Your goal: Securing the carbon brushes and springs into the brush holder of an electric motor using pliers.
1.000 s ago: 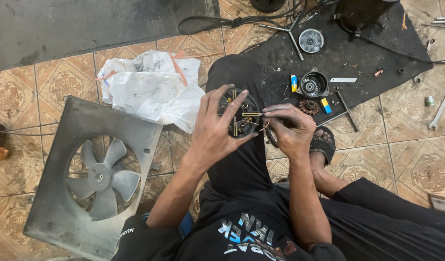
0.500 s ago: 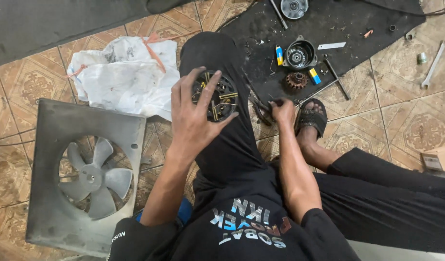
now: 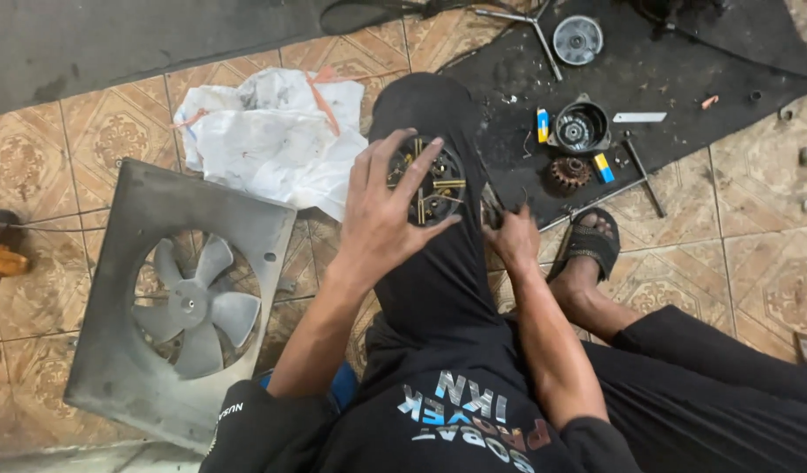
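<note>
My left hand (image 3: pixel 388 213) grips a round black motor part with brass-coloured contacts (image 3: pixel 434 186), holding it on my raised left knee in black trousers. My right hand (image 3: pixel 510 236) is lower, down beside the knee near the tiled floor, fingers curled around something small and dark that I cannot make out. A grey fan shroud with a grey fan (image 3: pixel 180 302) lies on the floor to my left.
A crumpled white cloth (image 3: pixel 263 140) lies beyond the shroud. On a black mat (image 3: pixel 684 96) ahead are a round motor housing (image 3: pixel 579 131), a rusty gear (image 3: pixel 568 172), a round cover (image 3: pixel 578 39), small blue and yellow pieces and metal tools. My sandalled foot (image 3: pixel 587 250) rests by the mat.
My right hand left the round motor part and dropped down beside my knee toward the floor. My left hand kept the part on the knee.
</note>
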